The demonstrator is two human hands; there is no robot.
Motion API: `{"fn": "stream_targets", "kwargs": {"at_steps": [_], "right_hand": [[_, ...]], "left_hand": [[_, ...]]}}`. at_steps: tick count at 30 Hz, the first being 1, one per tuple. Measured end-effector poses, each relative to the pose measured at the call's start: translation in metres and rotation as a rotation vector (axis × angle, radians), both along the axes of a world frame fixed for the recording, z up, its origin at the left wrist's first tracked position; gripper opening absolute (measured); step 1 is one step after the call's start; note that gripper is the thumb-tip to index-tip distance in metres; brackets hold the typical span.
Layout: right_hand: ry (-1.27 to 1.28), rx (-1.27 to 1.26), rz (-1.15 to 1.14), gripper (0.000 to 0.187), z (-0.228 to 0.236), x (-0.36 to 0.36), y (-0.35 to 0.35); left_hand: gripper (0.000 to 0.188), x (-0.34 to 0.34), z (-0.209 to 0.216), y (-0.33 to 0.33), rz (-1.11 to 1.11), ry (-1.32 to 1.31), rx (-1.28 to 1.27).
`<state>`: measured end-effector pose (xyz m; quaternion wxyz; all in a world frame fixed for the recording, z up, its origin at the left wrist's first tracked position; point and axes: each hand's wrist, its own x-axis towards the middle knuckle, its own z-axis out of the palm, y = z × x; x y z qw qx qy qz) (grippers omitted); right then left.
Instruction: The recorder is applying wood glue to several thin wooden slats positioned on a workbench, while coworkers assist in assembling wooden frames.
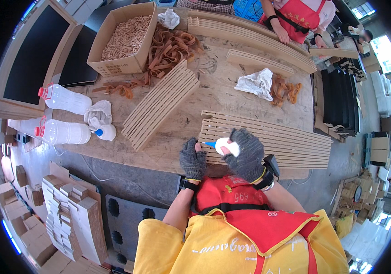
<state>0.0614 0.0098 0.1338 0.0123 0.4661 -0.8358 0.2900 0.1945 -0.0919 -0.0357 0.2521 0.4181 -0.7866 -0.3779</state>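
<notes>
My right hand (pixel 246 154), in a grey fingerless glove, is closed round a white squeeze bottle (pixel 230 147) with a blue nozzle. The bottle lies tilted, its nozzle pointing left over the left ends of a row of wooden slats (pixel 277 137). Those slats lie side by side in front of me, with small holes along their left ends. My left hand (pixel 193 160), gloved alike, is curled beside the slat ends, close to the nozzle tip. Whatever its fingers hold, if anything, is hidden.
Left of centre lies another slat stack (pixel 161 105). Behind it are a carton (pixel 121 66) of wooden dowels and tangled brown straps (pixel 170 50). Two white jugs (pixel 67 132) stand at the table's left edge. Across the table, a person in a red apron (pixel 298 18) touches long boards (pixel 250 39).
</notes>
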Motion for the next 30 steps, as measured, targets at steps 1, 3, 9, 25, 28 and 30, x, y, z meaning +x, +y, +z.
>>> {"fn": "stream_targets", "kwargs": {"at_steps": [1,3,9,25,28,30], "right_hand": [[-0.084,-0.005,-0.049,0.036,-0.003,-0.003,0.003],[-0.175,-0.075,-0.127,0.035,-0.019,-0.014,0.009],[-0.542,-0.067,-0.458,0.032,-0.069,-0.045,0.052],[-0.144,-0.037,-0.157,0.036,0.002,-0.012,0.022],[-0.010,0.018,-0.037,0.037,0.007,-0.006,0.018],[0.049,0.079,0.038,0.036,0.009,-0.003,0.016]], "left_hand": [[0.033,0.000,0.002,0.000,0.002,-0.013,0.000],[0.033,0.000,0.005,0.000,0.008,-0.005,0.000],[0.033,-0.001,0.005,-0.001,-0.002,0.008,-0.014],[0.030,-0.003,0.007,-0.001,-0.007,0.005,-0.003],[0.031,-0.003,0.008,0.000,-0.004,0.022,0.011],[0.031,-0.001,0.005,-0.001,-0.003,0.010,0.014]]}}
